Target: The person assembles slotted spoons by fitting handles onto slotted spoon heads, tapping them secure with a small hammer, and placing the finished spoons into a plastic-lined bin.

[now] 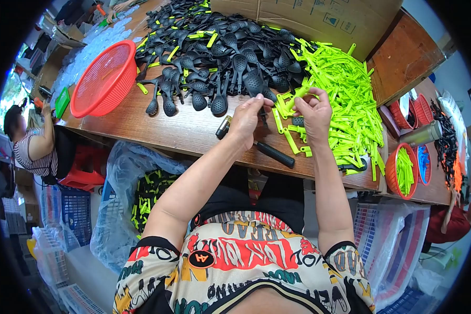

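My left hand (246,121) is closed in a pinch at the table's front, with a black slotted spoon (254,82) at its fingertips. Just to the right, my right hand (316,116) pinches a lime-green plastic handle piece (301,93); its fingers partly hide the piece. Loose lime-green pieces (289,140) lie between the hands. Under my left wrist runs a tool with a black grip (275,155), its middle hidden. Beyond my hands spreads a heap of black spoons (193,57), and a lime-green pile (345,99) lies to the right.
A red basket (107,78) stands on the table's left; a cardboard box (319,21) is behind the heaps. Below, a plastic-lined crate (115,209) holds black and green pieces. At right stands an orange basket (403,172) of green pieces. Another person (34,141) sits at left.
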The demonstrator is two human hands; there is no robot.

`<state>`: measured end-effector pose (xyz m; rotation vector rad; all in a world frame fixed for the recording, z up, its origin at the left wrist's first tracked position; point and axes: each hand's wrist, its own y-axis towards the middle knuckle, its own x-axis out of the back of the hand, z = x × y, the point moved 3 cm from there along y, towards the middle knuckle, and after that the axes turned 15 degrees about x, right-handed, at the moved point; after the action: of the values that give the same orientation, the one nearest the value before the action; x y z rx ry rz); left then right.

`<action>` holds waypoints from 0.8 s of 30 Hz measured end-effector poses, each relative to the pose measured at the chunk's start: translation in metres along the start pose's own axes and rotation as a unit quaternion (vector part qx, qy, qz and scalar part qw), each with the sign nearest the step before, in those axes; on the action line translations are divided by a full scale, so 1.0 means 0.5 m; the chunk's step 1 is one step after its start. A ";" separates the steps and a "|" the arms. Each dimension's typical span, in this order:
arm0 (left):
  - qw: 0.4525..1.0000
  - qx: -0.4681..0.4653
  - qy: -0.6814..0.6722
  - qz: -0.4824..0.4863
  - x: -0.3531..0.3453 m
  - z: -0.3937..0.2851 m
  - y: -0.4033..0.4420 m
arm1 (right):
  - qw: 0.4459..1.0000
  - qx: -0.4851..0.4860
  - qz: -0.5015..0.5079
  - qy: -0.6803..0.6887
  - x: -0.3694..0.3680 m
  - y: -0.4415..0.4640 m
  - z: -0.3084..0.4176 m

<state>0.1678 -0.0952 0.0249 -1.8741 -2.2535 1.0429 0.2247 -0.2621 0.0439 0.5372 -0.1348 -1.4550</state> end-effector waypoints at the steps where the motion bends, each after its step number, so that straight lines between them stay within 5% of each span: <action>1: 0.999 0.003 0.044 0.002 -0.006 -0.001 -0.009 | 1.000 -0.011 0.003 0.023 0.001 -0.008 0.015; 4: 0.997 0.029 0.046 0.052 -0.020 0.006 -0.017 | 0.994 -0.036 -0.021 0.102 0.001 -0.038 0.033; 6: 0.993 0.026 -0.078 0.083 -0.030 0.012 -0.020 | 0.987 -0.066 -0.025 0.148 0.003 -0.056 0.030; 11: 0.984 0.039 -0.152 0.087 -0.025 0.015 -0.023 | 0.981 -0.007 0.071 -0.178 0.006 -0.098 0.030; 12: 0.985 0.036 -0.153 0.071 -0.022 0.014 -0.026 | 0.989 0.039 0.045 -0.138 0.000 -0.098 0.035; 14: 0.986 0.028 -0.156 0.052 -0.020 0.012 -0.030 | 0.999 -0.030 0.001 -0.015 0.007 -0.111 0.049; 18: 0.985 0.008 -0.169 0.037 -0.032 0.009 -0.043 | 0.983 0.088 0.053 -0.154 -0.014 -0.115 0.064; 24: 0.985 0.004 -0.169 0.034 -0.025 0.018 -0.049 | 0.976 0.121 0.075 -0.164 -0.020 -0.112 0.079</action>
<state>0.1462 -0.1115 0.0348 -1.9088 -2.3589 1.4784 0.1569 -0.2642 0.0570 0.4682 -0.6086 -1.3765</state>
